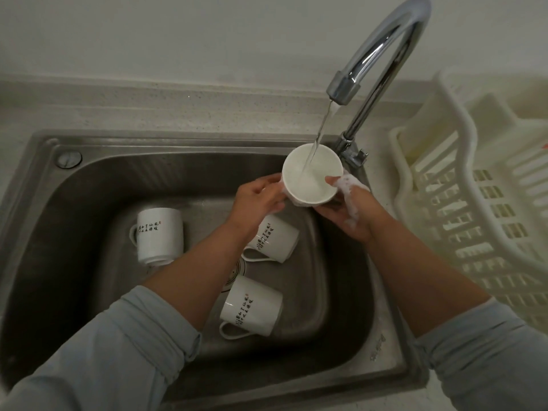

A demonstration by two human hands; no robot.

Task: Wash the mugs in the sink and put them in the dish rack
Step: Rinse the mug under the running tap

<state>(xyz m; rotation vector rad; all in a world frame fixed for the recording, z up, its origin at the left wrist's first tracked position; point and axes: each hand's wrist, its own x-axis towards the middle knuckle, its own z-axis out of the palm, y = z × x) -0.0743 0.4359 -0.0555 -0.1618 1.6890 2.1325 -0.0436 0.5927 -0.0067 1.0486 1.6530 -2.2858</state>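
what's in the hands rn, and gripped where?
One white mug, under the running faucet. Left hand grips its outer wall on one side; sudsy right hand holds the opposite side, thumb over the rim.

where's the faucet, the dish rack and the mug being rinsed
faucet [367,56], head view, on its curved chrome neck
dish rack [498,215], head view, on its slatted wall
held mug [315,189], head view, on its inside surface

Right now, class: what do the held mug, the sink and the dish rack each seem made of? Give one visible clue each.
Held mug: probably glazed white ceramic; smooth, glossy, thick rim.
Sink: apparently stainless steel; grey brushed sheen, soft reflections.
Dish rack: likely cream moulded plastic; matte, slotted walls, rounded rim.
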